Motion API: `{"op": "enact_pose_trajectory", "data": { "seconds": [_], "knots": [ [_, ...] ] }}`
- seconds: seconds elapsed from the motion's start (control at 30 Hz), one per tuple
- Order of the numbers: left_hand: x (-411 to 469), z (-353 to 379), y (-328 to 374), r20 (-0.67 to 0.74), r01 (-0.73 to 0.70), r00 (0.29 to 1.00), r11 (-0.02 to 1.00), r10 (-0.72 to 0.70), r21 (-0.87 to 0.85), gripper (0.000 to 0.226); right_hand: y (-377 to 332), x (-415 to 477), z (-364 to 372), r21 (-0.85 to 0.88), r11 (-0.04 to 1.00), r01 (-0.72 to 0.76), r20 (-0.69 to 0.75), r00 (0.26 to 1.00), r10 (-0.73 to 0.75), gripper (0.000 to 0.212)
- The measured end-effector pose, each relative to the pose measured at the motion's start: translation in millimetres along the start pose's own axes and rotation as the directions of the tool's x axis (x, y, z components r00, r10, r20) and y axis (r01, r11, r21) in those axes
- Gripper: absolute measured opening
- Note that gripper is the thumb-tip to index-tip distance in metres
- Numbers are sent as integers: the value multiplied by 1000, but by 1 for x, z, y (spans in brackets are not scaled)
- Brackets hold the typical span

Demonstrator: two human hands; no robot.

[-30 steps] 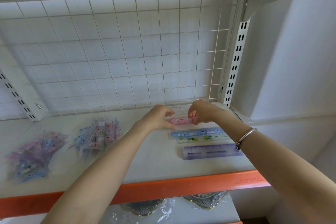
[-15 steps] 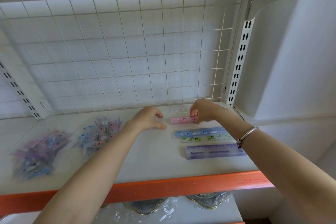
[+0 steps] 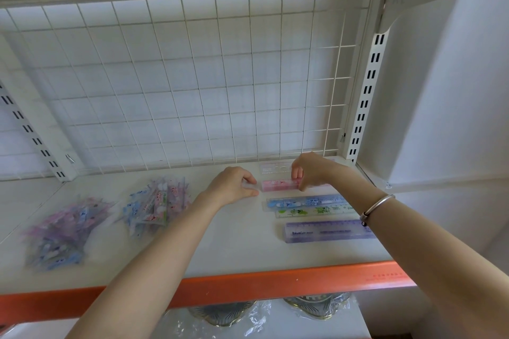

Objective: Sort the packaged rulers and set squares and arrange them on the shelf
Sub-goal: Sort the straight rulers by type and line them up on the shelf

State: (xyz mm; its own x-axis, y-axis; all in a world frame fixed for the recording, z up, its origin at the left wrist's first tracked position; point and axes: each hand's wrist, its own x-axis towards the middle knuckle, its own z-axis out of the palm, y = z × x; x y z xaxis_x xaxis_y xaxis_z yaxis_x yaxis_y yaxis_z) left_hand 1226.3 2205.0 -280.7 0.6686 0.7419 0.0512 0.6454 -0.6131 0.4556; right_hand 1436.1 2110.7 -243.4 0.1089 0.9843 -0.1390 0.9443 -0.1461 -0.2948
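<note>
Since half a second back our left hand [image 3: 231, 187] has slid right again onto the pink ruler [image 3: 278, 184]. It now pinches the clear left end while our right hand [image 3: 311, 172] pinches the right end. The ruler lies flat at the far right of the shelf [image 3: 234, 245], between the clear ruler [image 3: 275, 167] on the far side and the blue ruler [image 3: 303, 201] on the near side. We'd say keep both ends level, nudge it parallel to the blue one with left ends lined up, and only then let go.

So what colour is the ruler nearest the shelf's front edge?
That ruler is translucent purple; head view.
</note>
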Motion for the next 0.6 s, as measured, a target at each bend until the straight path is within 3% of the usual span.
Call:
{"op": "enact_pose_trajectory", "data": {
  "seconds": [0.4,0.6],
  "knots": [
    [-3,2,4,-47,-5,999,1000,5,-2,30,5,-3,3,12,1000,5,-20,1000,-5,30],
    [-9,-3,16,-111,-97,989,995,95,-5,23,7,-17,5,79,995,67,-176,983,-52,26]
  ]
}}
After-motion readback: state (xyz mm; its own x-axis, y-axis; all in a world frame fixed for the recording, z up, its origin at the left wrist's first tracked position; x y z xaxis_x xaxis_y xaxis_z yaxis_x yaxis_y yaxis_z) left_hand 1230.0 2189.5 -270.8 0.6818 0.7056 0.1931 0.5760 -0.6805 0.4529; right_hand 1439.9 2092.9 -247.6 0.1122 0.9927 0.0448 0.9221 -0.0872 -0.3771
